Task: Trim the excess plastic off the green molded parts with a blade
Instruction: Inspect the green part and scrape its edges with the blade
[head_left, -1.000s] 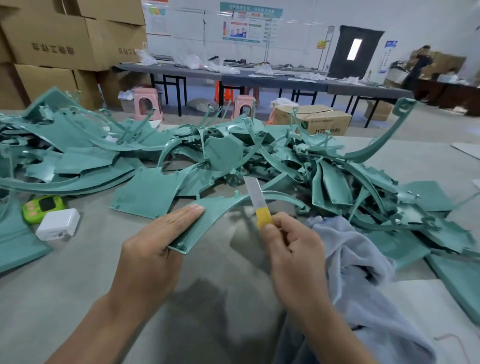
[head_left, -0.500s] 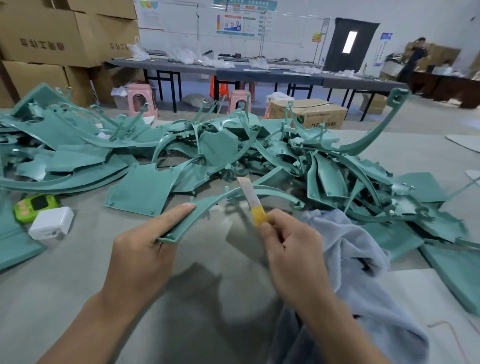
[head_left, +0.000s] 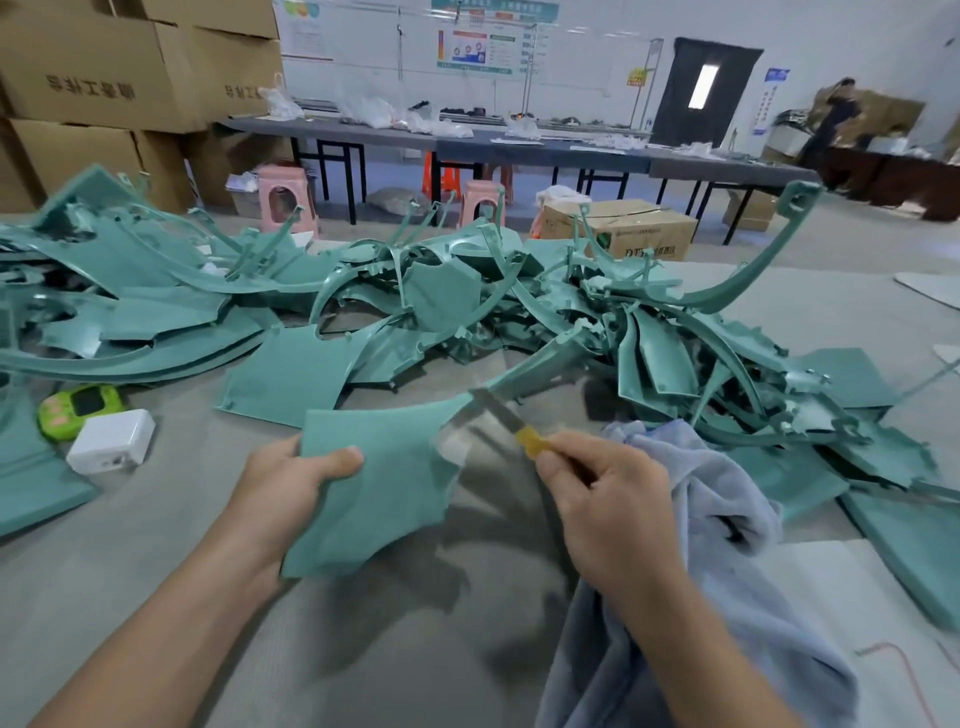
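Just this side of the green heap (head_left: 467, 312), the left hand (head_left: 291, 483) grips a flat green part (head_left: 384, 467) by its edge, thumb on top. The right hand (head_left: 608, 499) pinches the yellow-handled blade (head_left: 493, 410), tip at the part's upper edge. The blade looks blurred. I'd guess a slip off that thin edge could gouge the part or run toward the left thumb, since only one hand steadies it.

A grey table (head_left: 363, 649) carries everything. A blue-grey cloth (head_left: 701, 519) lies at the heap's near right, a green gadget (head_left: 78, 408) and white box (head_left: 111, 439) near its left. Beyond the heap stand pink stools (head_left: 283, 202), long tables (head_left: 467, 143) and stacked cartons (head_left: 93, 83).
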